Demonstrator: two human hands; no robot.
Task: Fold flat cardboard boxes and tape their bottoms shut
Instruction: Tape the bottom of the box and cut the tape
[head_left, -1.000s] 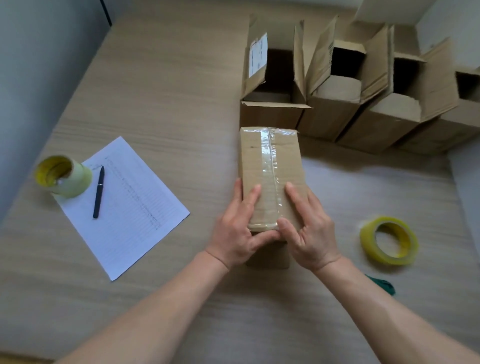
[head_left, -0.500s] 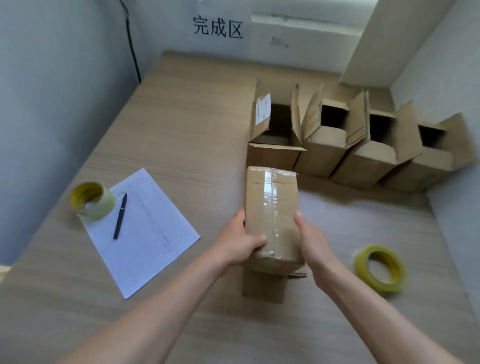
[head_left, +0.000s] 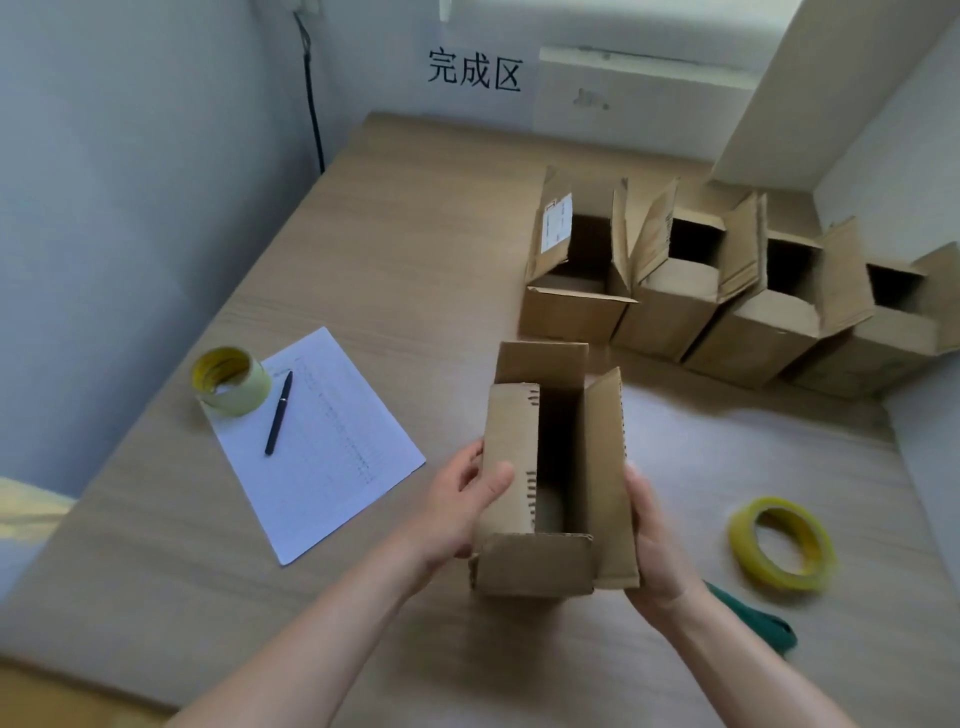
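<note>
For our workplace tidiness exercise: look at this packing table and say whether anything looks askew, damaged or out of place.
Little stands out. The sheet of paper lies skewed to the table edge, pinned at one corner by a tape roll, with a pen on it. A green object pokes out from behind the right hand; what it is, I cannot tell.

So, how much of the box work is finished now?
Four finished boxes stand open-topped at the table's back. A fifth box, open end up, is gripped by the left hand and right hand; it likely joins that row next. No flat cardboard shows.
</note>
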